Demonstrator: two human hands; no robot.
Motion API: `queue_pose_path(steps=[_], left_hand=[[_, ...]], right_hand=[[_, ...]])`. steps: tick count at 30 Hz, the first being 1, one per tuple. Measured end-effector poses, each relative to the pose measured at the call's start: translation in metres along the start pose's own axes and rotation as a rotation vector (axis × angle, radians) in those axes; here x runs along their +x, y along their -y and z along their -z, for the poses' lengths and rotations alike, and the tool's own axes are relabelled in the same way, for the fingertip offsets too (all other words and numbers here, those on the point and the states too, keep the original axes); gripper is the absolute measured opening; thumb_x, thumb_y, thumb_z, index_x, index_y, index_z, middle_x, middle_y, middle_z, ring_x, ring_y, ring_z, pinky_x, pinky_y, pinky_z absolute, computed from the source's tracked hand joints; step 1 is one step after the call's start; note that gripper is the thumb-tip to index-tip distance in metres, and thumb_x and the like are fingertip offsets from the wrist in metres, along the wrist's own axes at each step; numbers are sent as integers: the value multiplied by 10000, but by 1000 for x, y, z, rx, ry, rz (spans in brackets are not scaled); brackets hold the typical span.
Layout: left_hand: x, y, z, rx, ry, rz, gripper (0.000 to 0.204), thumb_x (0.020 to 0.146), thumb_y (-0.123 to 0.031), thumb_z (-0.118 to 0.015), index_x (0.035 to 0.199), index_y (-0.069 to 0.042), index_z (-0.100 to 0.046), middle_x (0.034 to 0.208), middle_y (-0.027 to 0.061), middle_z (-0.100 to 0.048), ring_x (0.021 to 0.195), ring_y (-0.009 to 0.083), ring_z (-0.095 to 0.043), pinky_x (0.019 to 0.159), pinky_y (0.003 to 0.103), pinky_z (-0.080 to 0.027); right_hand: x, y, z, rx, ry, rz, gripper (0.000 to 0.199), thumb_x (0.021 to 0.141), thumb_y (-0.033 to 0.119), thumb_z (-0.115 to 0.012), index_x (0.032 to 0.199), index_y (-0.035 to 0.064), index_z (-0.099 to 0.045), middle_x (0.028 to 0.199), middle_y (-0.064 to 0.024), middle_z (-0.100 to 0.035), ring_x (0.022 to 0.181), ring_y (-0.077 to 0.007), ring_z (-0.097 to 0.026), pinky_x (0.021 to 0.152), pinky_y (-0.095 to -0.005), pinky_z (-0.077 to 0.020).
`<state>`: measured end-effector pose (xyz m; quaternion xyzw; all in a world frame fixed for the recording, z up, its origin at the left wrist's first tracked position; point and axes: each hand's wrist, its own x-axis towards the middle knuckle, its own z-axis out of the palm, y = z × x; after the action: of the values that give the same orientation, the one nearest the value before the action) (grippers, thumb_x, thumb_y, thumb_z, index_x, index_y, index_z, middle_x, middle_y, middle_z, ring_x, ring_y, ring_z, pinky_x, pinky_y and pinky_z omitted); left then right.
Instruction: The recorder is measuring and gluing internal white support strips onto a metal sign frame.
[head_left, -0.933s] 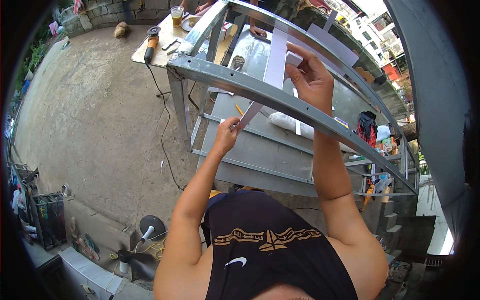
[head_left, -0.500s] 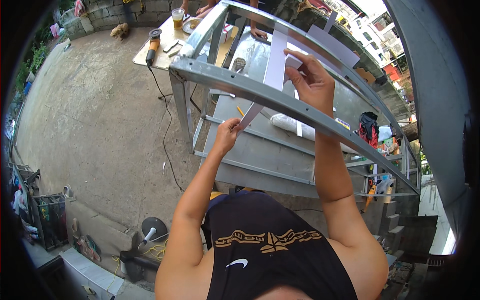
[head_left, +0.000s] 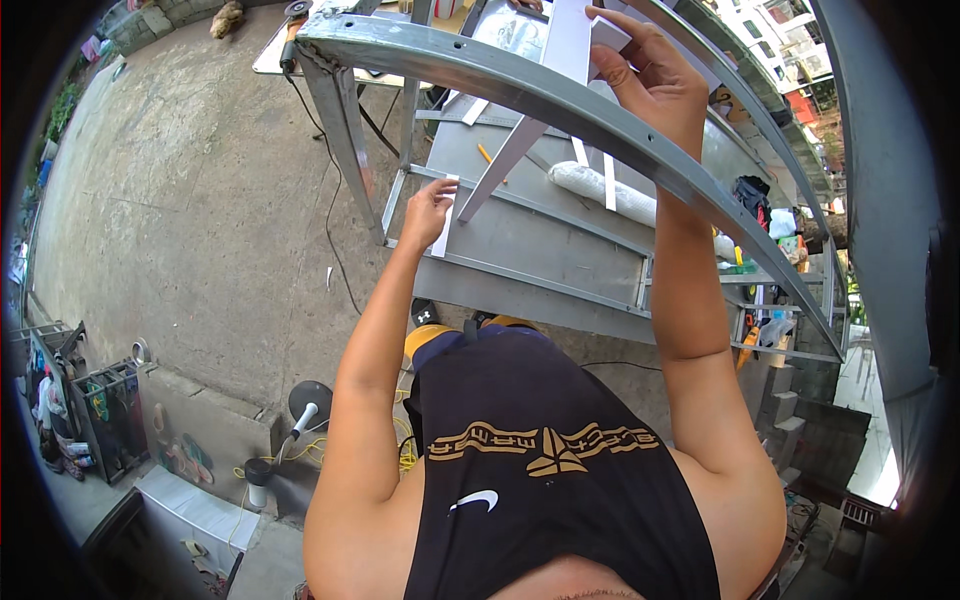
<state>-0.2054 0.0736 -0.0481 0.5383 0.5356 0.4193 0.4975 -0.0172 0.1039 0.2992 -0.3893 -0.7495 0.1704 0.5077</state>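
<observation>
1. Two hands are working one long white strip (head_left: 520,140), which is running from the upper middle of the frame down toward the centre-left, passing behind the curved metal frame rail (head_left: 600,115).
2. Right hand (head_left: 650,75), at the top of the frame, is pinching the strip's upper end, fingers clamped together on its flat faces.
3. Left hand (head_left: 428,212), at centre-left, is resting by the strip's lower end, where a short white piece (head_left: 443,215) is showing beside the thumb; whether the fingers are closing on it or merely touching cannot be told.
4. Judging by its thin, flat, straight look, the strip is probably light and fairly stiff along its length but apt to bow or twist if taken at one end only; holding it near both ends, as now, seems the steadier grip. Its edges may be sharp, and the smooth faces could be slipping under bare skin.
5. Below the hands the grey metal counter (head_left: 540,240) is carrying a white roll (head_left: 610,192), more white strips (head_left: 608,180) and a pencil (head_left: 484,154).
6. Edges are crowding in: the curved rail is crossing right over the strip, an upright leg (head_left: 345,130) is standing at the left, and thinner bars are closing the right side.
7. Open room is lying toward the left of the frame, over the bare concrete floor (head_left: 180,180), where only a black cable (head_left: 335,210) is trailing.
</observation>
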Motion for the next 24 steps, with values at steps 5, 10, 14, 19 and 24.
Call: queue_pose_path(steps=[5,10,14,19,24], left_hand=[[-3,13,-27,128,46,23,288,872,-16,-688,1153,-75,-702,1040,112,-737,916,197,-698,807,326,-556],[3,21,-31,77,-3,-3,211,874,-32,-684,1083,-32,-716,929,146,-740,833,219,-713,755,328,-549],[6,25,-29,75,-19,-24,176,875,-32,-667,1042,-14,-722,913,179,-734,832,241,-721,736,338,-543],[6,23,-28,27,-27,-17,210,868,-20,-670,1076,-25,-701,960,174,-730,868,260,-717,765,347,-548],[5,57,-16,212,-156,151,454,823,-16,-710,1259,-72,-592,1098,174,-696,1048,349,-659,902,436,-522]], right_hand=[[-1,-4,3,-40,16,4,340,904,170,-732,1234,103,-687,911,-74,-734,830,-124,-693,762,-246,-547],[-1,1,2,-11,26,-67,316,883,107,-742,1196,91,-704,984,-31,-710,867,-93,-643,793,-249,-551],[0,5,0,38,24,-87,307,886,88,-736,1191,80,-703,983,-23,-692,849,-84,-627,782,-235,-539],[-1,5,-1,44,30,-109,309,885,82,-736,1191,71,-700,965,-18,-682,836,-80,-619,771,-233,-535],[2,4,0,21,24,-98,314,886,90,-742,1196,73,-700,936,1,-663,800,-65,-603,749,-218,-516]])
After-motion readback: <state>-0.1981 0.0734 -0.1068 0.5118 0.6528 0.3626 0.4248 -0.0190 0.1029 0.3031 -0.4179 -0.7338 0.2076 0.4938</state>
